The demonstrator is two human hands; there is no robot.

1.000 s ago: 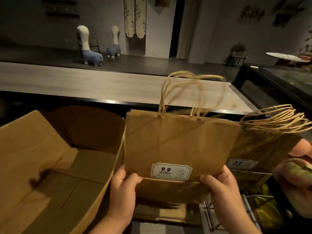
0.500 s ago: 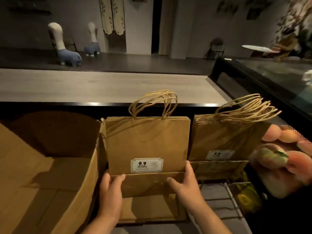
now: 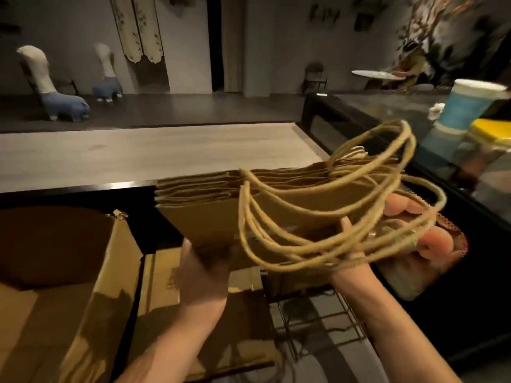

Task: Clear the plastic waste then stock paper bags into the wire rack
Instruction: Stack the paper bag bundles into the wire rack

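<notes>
Paper bags of flat brown kraft with twisted cord handles (image 3: 276,214) are held as one stack in the air, tilted toward the camera, above the black wire rack (image 3: 318,319) that shows low in the frame. Far left stands an open brown cardboard box (image 3: 69,286), flaps up, probably where the bags were stored. Next to it the left hand (image 3: 204,272) grips the stack's lower left corner, fingers curled round the edge, which seems meant to keep the folded bags squared together. Further right, the right hand (image 3: 348,252) grasps the other lower edge, with the looped handles draped over its wrist, likely gathered so they do not snag the wires. Beyond it lies a tray of pinkish fruit (image 3: 431,244), and farther back a blue paper cup (image 3: 464,106) on the dark counter. Judging by this, lowering the stack into the rack remains.
</notes>
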